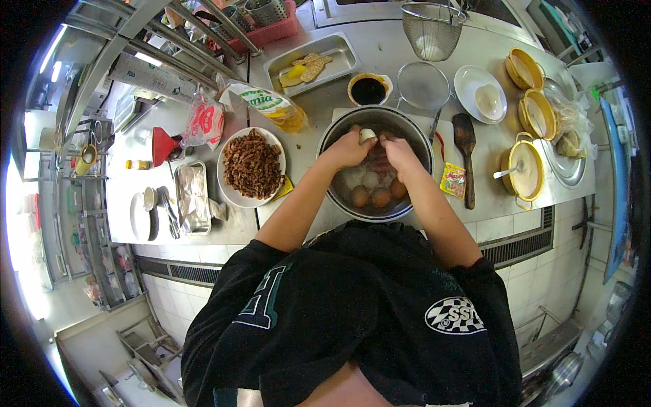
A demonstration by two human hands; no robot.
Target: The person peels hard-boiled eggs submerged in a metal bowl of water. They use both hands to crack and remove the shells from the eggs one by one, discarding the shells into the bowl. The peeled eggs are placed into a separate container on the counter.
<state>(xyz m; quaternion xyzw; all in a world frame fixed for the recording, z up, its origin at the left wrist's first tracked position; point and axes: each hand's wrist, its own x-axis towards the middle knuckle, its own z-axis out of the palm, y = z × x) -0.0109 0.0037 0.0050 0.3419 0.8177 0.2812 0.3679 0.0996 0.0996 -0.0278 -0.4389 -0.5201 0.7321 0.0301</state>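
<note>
A deep metal bowl (376,215) of water stands at the counter's front edge, right before me. My left hand (348,148) is inside its rim, holding a white egg (366,134) that looks at least partly peeled. Close to the egg, on the right, is my right hand (400,155) with its fingers bent; whether it pinches anything is hidden. Several brown eggs (380,197) in their shells lie in the water nearest me. Paler round eggs (370,178) show behind them, blurred by the water.
Left of the bowl are a plate of brown shredded food (253,164) and a tilted oil bottle (277,108). Behind it stands a cup of dark liquid (368,91). A wooden spatula (464,145), a seasoning sachet (453,179) and a yellow pot (526,175) are to the right.
</note>
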